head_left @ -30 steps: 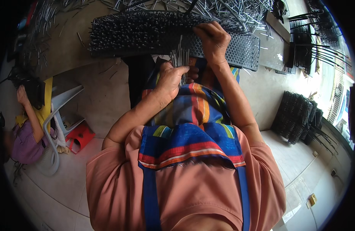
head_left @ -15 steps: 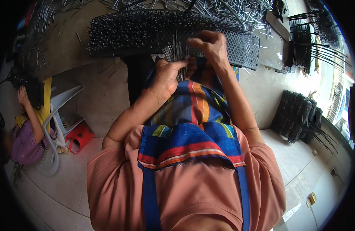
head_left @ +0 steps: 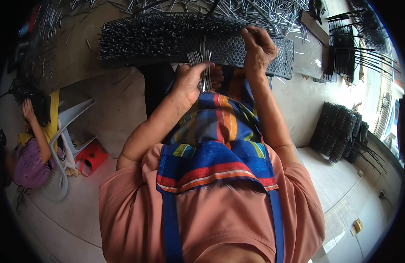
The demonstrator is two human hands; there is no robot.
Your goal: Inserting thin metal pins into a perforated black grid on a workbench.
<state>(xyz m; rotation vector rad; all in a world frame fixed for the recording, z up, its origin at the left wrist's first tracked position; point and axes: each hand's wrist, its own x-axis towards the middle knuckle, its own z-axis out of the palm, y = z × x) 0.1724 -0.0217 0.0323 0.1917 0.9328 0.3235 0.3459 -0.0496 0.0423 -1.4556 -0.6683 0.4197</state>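
Note:
My left hand (head_left: 189, 80) is closed around a bundle of thin metal rods (head_left: 198, 58), whose ends fan out above the thumb. In front of it lies a long black perforated tray (head_left: 279, 58). Dark pins (head_left: 145, 38) stand packed upright over its left side and along the far edge, while bare round holes show on the right. My right hand (head_left: 260, 51) is over the right part of the tray, thumb and fingertips pinched together near the far rows. What sits between those fingertips is too small to make out.
Loose metal rods (head_left: 268, 15) lie heaped on the table behind the tray. Stacked black racks (head_left: 338, 133) stand on the floor at right, with more dark racks (head_left: 343, 57) above. At left, another person (head_left: 33, 160) sits on a grey chair (head_left: 57, 175) beside a red container (head_left: 92, 158).
My right hand has moved right and farther out, from near the bundle to the holes on the tray's right side. The left hand keeps hold of the rods.

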